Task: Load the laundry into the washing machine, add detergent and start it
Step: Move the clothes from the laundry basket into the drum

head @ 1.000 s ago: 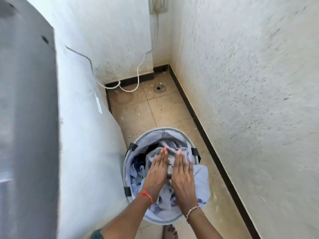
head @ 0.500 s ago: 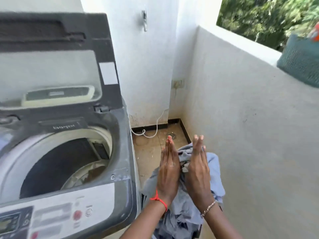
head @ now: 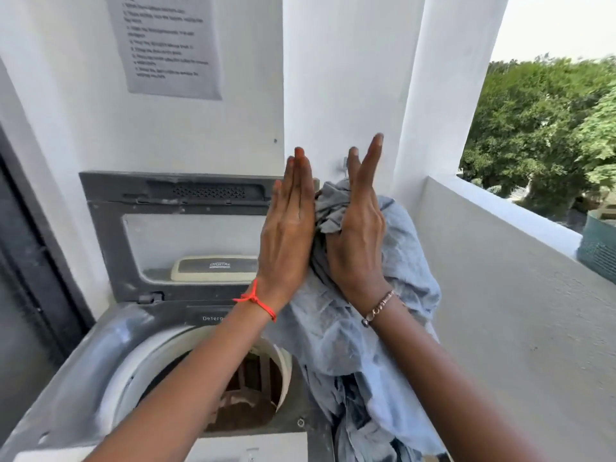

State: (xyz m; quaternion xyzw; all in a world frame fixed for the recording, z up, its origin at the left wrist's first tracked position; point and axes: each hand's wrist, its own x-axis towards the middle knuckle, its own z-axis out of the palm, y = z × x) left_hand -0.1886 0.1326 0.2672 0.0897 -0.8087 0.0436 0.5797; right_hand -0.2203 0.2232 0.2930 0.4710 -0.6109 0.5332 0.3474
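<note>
A white-walled balcony corner holds the scene, with a printed notice [head: 170, 45] taped at the upper left of the frame. Below it, at the lower left, stands the top-loading washing machine [head: 83, 361], its lid [head: 110, 235] raised upright against the wall and the drum opening [head: 233, 395] bare and dark; I see no clothes inside it.

In the centre of the frame the left hand [head: 286, 235], a red thread [head: 256, 300] round its wrist, stands with fingers straight and together, pointing up, its palm flat against the laundry [head: 400, 295]. The right hand [head: 356, 235], wearing a beaded bracelet [head: 378, 308], mirrors it from the other side, fingers also straight. Neither hand curls round the cloth: the pale blue bundle is squeezed between the two flat palms.

The bundle's long axis runs top to bottom. Its crumpled top sits between the palms and the rest hangs down past the right forearm to the bottom edge of the frame, over the machine's right edge, not over the drum. The drum mouth lies down and to the left of the hands, and the left hand is the nearer one, so loading likely calls for a shift leftward before lowering. With only palm pressure, the hanging tail could slip or catch the rim.

At the right run the balcony parapet [head: 500, 211], green trees [head: 550, 128] and a teal basket [head: 600, 248].
</note>
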